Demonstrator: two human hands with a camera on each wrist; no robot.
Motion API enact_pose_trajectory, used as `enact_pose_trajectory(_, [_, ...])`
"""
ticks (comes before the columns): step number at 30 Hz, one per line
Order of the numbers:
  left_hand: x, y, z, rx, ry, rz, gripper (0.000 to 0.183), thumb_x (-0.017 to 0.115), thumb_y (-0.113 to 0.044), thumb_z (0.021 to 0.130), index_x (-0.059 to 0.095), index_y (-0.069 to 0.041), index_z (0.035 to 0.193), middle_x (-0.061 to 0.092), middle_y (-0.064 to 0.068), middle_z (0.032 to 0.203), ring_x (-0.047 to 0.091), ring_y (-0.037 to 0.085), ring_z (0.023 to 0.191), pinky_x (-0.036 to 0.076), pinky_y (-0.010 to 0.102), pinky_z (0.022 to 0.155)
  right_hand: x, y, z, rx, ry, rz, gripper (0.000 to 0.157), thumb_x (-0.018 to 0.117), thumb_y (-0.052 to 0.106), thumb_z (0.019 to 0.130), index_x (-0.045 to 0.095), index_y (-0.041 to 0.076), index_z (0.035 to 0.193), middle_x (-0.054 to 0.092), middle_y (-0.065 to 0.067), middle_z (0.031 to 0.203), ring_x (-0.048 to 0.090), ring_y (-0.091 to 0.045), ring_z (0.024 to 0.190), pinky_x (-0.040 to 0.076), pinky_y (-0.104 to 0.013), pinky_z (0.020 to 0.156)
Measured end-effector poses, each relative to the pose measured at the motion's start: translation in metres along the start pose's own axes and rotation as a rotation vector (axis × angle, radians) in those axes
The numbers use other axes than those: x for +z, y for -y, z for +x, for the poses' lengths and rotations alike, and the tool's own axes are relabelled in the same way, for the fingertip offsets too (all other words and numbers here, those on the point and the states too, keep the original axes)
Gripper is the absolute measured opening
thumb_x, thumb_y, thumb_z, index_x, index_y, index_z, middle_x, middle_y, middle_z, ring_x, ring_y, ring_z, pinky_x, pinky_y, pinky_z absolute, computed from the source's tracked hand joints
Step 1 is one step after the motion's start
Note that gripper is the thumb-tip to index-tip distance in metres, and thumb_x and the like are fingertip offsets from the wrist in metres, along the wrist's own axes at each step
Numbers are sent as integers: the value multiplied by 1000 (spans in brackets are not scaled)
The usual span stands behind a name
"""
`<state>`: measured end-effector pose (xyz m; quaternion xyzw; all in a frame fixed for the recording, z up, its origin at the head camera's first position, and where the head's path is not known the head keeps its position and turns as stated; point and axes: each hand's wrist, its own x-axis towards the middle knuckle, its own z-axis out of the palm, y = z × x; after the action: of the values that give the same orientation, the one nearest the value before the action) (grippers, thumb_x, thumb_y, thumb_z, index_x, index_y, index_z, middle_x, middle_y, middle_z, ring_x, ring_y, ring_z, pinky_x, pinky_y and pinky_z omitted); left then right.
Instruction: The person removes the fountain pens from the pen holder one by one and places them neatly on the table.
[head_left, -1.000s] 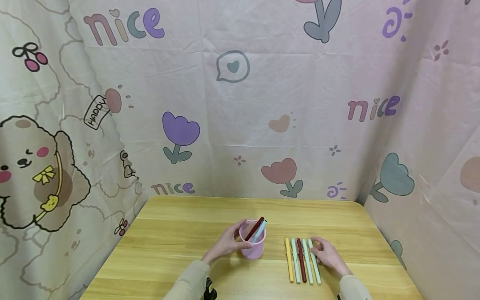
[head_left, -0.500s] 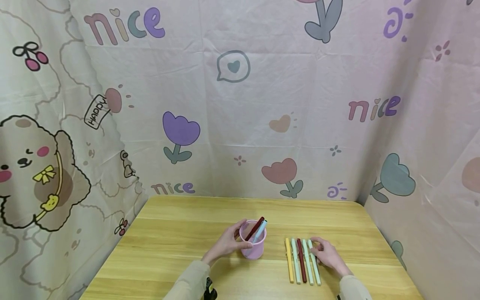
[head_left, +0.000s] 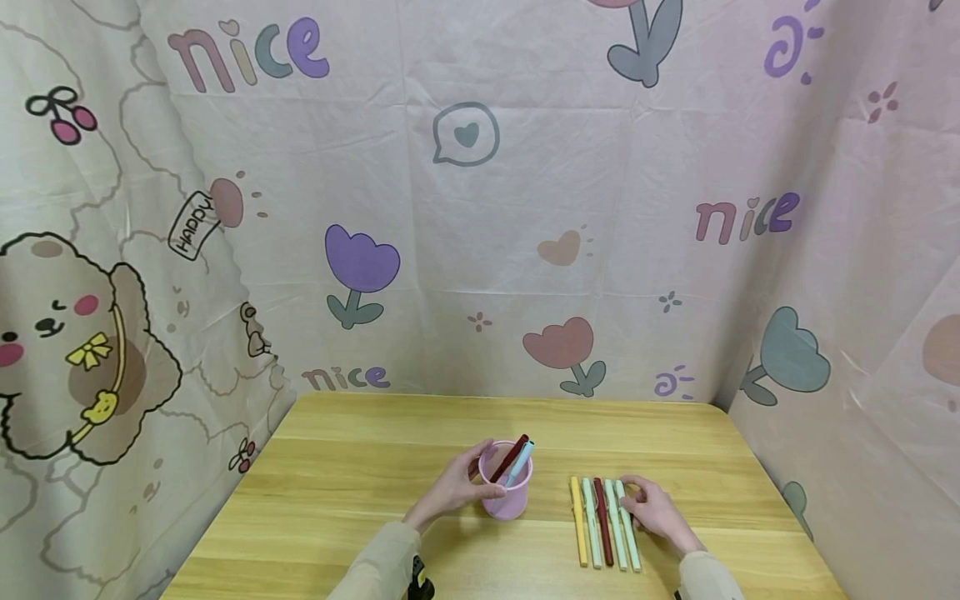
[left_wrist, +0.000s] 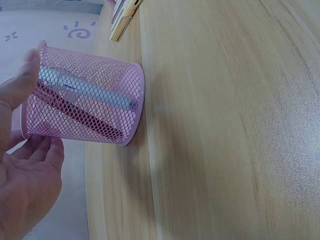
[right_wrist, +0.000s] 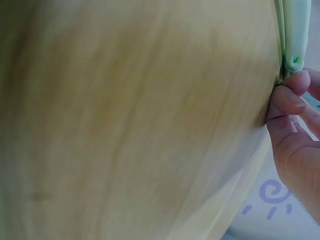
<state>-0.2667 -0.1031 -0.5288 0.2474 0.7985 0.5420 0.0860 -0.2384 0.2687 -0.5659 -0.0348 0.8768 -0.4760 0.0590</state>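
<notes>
A pink mesh pen cup [head_left: 506, 502] stands upright on the table, a dark red pen [head_left: 510, 457] and a light blue pen [head_left: 519, 463] leaning inside. My left hand [head_left: 455, 482] grips it near the rim, thumb on one side and fingers on the other, as the left wrist view shows. To its right lies a row of pens: a yellow pen [head_left: 578, 521], a pale green pen [head_left: 592, 522], a dark red pen [head_left: 603, 522] and two more pale green ones. My right hand [head_left: 654, 507] pinches the rightmost pale green pen [head_left: 631, 533] near its far end.
The wooden table [head_left: 360, 467] reaches back to a printed cloth [head_left: 465, 208], which also hangs at the left and right sides. A dark device [head_left: 421, 579] sits at the left wrist.
The near end of the rightmost pale green pen has shifted slightly left, closer to its neighbour. The left hand and the pen cup have stayed put.
</notes>
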Motion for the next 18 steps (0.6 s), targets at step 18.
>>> enact_pose_trajectory(18, [0, -2, 0, -4, -2, 2, 94, 82, -15, 84, 25, 13, 153, 34, 34, 157, 39, 49, 144, 35, 58, 120, 1, 1, -1, 26, -14, -5, 50, 60, 6, 97, 44, -14, 140, 50, -2, 70, 53, -11, 55, 45, -20, 49])
